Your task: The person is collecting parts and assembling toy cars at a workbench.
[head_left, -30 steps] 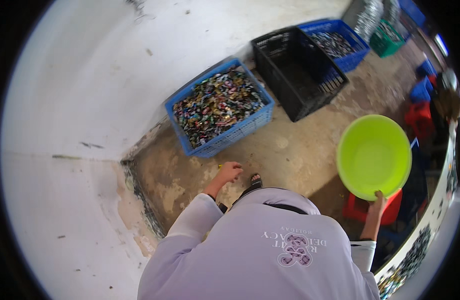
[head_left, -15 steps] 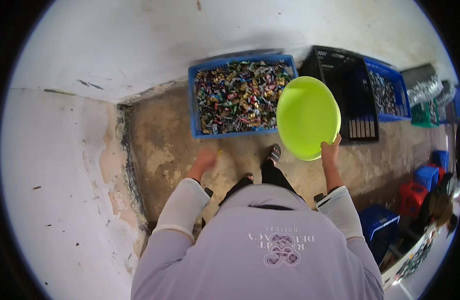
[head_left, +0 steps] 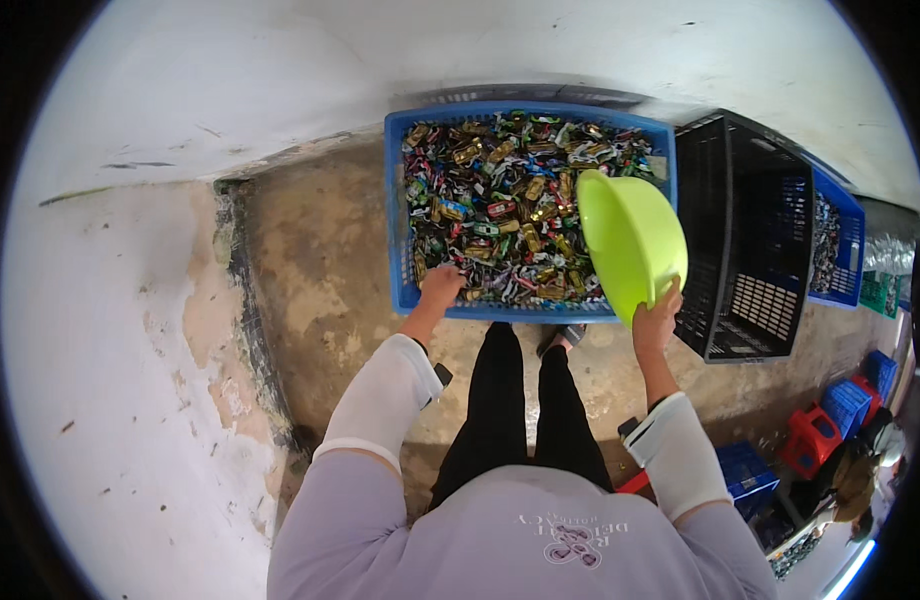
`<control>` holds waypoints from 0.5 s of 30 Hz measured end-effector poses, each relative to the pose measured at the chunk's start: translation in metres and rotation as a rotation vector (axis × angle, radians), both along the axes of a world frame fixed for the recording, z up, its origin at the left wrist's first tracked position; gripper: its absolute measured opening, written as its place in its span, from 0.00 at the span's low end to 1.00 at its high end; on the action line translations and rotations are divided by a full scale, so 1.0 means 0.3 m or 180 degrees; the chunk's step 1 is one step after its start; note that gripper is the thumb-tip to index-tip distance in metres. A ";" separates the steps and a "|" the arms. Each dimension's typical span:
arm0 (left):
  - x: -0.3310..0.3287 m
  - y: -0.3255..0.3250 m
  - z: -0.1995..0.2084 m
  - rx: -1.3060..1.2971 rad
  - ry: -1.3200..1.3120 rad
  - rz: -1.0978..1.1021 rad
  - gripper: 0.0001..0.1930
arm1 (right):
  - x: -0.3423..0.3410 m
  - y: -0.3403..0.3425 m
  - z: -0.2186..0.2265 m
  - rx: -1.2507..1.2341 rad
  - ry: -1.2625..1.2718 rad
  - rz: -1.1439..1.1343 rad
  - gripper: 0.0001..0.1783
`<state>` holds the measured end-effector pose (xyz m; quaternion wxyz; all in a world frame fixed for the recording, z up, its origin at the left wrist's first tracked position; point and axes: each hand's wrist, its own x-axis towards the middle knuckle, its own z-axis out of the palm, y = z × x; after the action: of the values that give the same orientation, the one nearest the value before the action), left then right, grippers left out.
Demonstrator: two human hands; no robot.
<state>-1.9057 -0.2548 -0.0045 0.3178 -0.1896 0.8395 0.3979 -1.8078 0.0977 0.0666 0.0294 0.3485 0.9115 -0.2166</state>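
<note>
- A person in a lavender shirt (head_left: 450,545), pale covers over the forearms, stands at the blue crate (head_left: 392,215), dark-trousered legs (head_left: 498,415) apart.
- The right hand (head_left: 657,322) grips the rim of a lime-green basin (head_left: 648,225), thumb and fingers closed on it.
- The left hand (head_left: 443,287) reaches over the crate's near-left corner, fingers curled at the contents; whether they pinch anything cannot be told.
- The basin hangs tilted over the crate's right side, its mouth turned left; the inside that shows is bare, so no filling appears done.
- Small, shiny, many-coloured pieces (head_left: 505,215) spread across the crate, which looks well stocked; judging by that, nearly all the handling remains.
- To the right stand black crates (head_left: 755,305), then a second blue crate (head_left: 852,250) of pieces, with a green basket (head_left: 880,293) beyond.
</note>
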 end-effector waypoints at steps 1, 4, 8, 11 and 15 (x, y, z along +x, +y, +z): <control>-0.060 -0.003 -0.024 -0.0433 0.0581 -0.0220 0.11 | -0.012 -0.020 -0.022 -0.0107 0.0035 -0.0173 0.43; -0.266 0.012 -0.063 -0.0899 0.1428 -0.0263 0.14 | -0.009 -0.061 -0.056 -0.0136 0.0180 -0.0474 0.44; -0.515 -0.067 -0.202 -0.1335 0.2361 -0.0695 0.23 | -0.012 -0.101 -0.042 -0.0887 0.0086 -0.0887 0.44; -0.666 -0.060 -0.271 -0.1989 0.2725 -0.1320 0.32 | 0.020 -0.100 -0.071 -0.0467 0.0241 -0.0729 0.43; -0.754 -0.101 -0.331 -0.1426 0.0619 -0.0699 0.48 | -0.004 -0.123 -0.043 -0.0714 0.0233 -0.0861 0.43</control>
<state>-2.1317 -0.2850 -0.1039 0.2271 -0.1239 0.9487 0.1817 -1.8089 0.0608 0.0537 0.0055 0.4543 0.8269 -0.3315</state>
